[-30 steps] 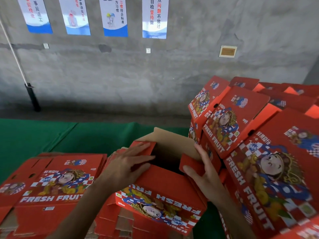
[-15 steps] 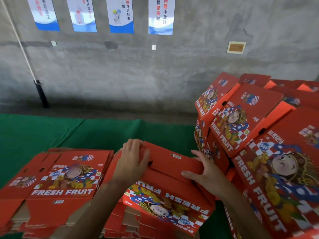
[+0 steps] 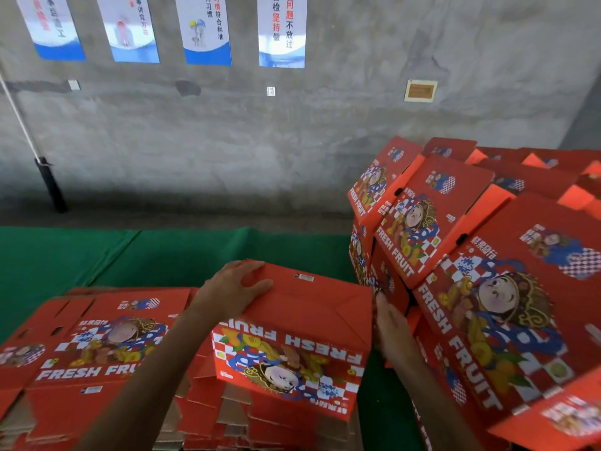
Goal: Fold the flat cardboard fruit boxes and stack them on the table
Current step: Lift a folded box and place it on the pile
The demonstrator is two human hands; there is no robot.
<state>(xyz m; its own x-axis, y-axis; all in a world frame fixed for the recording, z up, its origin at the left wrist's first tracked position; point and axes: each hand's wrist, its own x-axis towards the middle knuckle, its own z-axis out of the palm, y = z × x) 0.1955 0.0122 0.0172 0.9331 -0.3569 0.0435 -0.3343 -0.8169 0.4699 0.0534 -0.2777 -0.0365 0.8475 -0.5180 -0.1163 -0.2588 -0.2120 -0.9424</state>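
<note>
The person is standing at the green-covered worktop [image 3: 136, 255] and working on one red fruit box [image 3: 292, 323], which is sitting on top of the flat blanks directly in front of them, between the two forearms. Its closed flaps are facing up and its printed side, reading upside down, is facing the person, so the folding of this one is looking close to finished, though it is not yet sitting with the others. The left hand [image 3: 231, 289] is pressing down on the box's far left corner, its fingers [image 3: 257, 284] lying fairly straight and spread over the red panel, holding nothing. The right hand [image 3: 392, 323] is lying along the box's right edge, against the side; I cannot tell whether those fingers are curling round the cardboard or only pushing on it. Off to the right, the folded boxes [image 3: 455, 222] are piling up in a leaning heap: I am counting three with their printed faces plainly showing, and several more red tops behind them that are running together too much to count. What is left is considerable, by my judgement. Two stacks of flat blanks [image 3: 94, 346] are lying side by side at the near edge, one to the left with its artwork showing and one under the box in hand, each many sheets deep going by the layered brown edges. Four posters [image 3: 205, 27] are hanging on the concrete wall beyond.
</note>
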